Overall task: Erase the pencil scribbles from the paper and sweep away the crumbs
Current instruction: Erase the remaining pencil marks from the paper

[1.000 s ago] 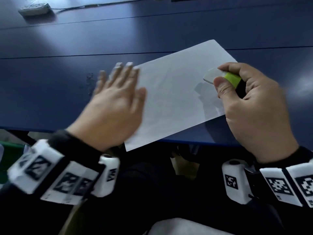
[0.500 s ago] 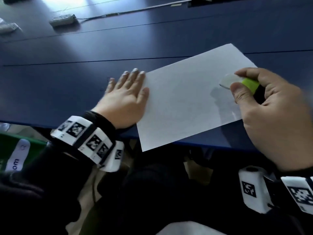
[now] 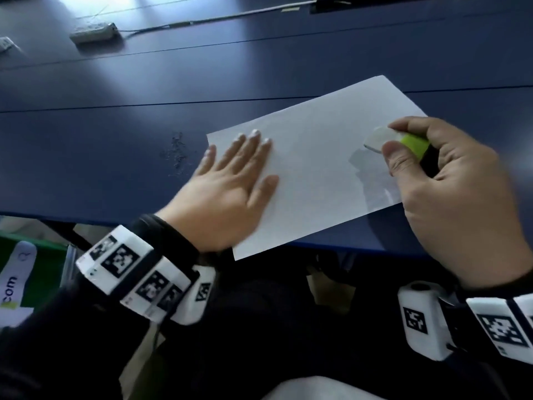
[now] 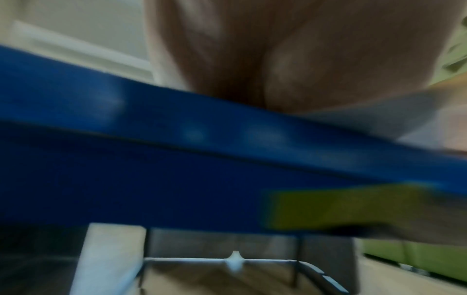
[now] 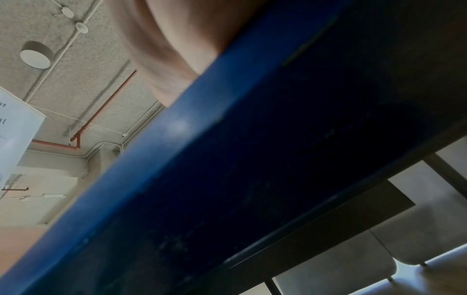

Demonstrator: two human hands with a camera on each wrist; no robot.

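I am laying my flat, empty left hand (image 3: 230, 186) lightly on the white paper sheet (image 3: 311, 157), brushing grey crumbs (image 3: 177, 153) leftward, while my right hand (image 3: 450, 192) is pinching the green-sleeved white eraser (image 3: 395, 140).

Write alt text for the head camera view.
A left hand lies flat on a white sheet of paper on a dark blue table, while the right hand grips a white eraser in a green sleeve. Grey eraser crumbs lie beside the sheet.

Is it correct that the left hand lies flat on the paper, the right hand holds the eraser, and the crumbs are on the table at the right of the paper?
Not quite. In the head view the crumbs lie left of the paper.
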